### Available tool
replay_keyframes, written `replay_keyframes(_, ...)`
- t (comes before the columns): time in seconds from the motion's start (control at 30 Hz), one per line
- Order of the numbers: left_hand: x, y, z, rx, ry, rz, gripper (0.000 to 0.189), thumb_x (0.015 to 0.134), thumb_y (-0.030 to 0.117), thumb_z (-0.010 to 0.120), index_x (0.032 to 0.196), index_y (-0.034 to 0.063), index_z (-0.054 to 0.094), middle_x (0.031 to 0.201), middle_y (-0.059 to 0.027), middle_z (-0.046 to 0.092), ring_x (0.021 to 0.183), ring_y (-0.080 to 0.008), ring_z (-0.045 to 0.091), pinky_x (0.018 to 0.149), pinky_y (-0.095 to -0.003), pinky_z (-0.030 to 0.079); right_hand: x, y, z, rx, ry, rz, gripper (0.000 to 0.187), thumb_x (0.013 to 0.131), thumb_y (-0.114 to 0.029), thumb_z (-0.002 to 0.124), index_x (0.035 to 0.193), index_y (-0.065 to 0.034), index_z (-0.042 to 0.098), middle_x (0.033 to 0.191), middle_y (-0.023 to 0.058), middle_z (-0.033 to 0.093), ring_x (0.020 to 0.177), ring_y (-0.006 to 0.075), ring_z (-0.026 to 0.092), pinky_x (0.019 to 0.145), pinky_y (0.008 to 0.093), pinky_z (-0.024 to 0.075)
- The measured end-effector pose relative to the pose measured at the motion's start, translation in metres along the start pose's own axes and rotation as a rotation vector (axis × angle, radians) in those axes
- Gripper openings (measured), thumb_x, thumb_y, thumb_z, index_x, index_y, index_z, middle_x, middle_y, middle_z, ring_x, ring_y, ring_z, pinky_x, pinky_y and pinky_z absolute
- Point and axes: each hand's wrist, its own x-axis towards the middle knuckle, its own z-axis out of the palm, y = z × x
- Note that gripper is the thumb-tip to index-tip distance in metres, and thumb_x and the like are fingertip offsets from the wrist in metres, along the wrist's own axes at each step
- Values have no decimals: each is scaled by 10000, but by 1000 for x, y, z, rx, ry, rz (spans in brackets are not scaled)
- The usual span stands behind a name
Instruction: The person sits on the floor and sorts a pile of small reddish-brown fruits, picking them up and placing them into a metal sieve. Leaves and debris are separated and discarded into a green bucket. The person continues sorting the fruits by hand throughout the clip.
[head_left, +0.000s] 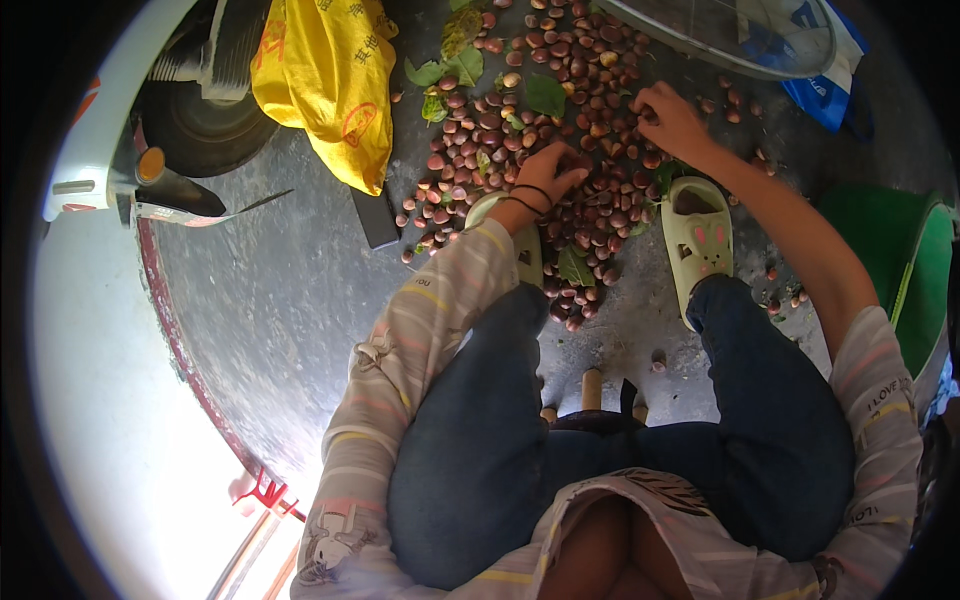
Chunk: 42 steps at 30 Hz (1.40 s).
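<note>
Brown chestnuts (600, 202) lie in a wide loose heap on the grey floor, with several green leaves (545, 96) among them. Over the middle of the heap is my left hand (546, 180), two dark bands round its wrist. Its thumb and fingers curve around nuts, but whether one is gripped cannot be made out. My right hand (667, 124) hovers at the heap's right side with its fingers curled. Its fingertips are turned away, so anything in them is hidden. Light green clogs (701, 240) flank the nearer part of the heap.
A yellow bag (330, 90) and a dark flat phone-like object (375, 217) lie left of the nuts. A round mesh sieve (739, 34) sits at the upper right over a blue-and-white bag (825, 97). At the right stands a green bucket (874, 247). Stray chestnuts (731, 105) lie nearby.
</note>
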Motion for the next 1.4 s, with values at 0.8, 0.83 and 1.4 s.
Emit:
replay_keyframes(0.8, -21, 12, -8, -1507, -22, -502, 369, 897, 429, 602, 962, 67, 621, 1050, -121, 644, 949, -281, 621, 773, -382, 505, -10, -43, 19, 557, -475, 260, 306, 835, -73, 643, 1122, -78, 537, 1057, 139, 537, 875, 277, 638, 745, 378, 548)
replay_keyframes(0.83, -23, 16, -8, -1532, -2, -515, 357, 898, 420, 605, 953, 67, 619, 1022, -109, 648, 929, -260, 625, 755, -364, 504, -12, -51, 18, 877, -549, 514, 300, 849, -100, 646, 1127, -73, 538, 1054, 126, 552, 902, 269, 636, 778, 380, 548)
replay_keyframes(1.4, -28, 119, -12, -198, 361, 435, 288, 861, 104, 611, 1143, 61, 573, 1241, -115, 518, 926, -238, 614, 744, -317, 517, -34, -59, 4, 1846, -237, 752, 295, 944, -241, 541, 1158, -41, 578, 1078, 79, 602, 872, 191, 636, 672, 285, 565)
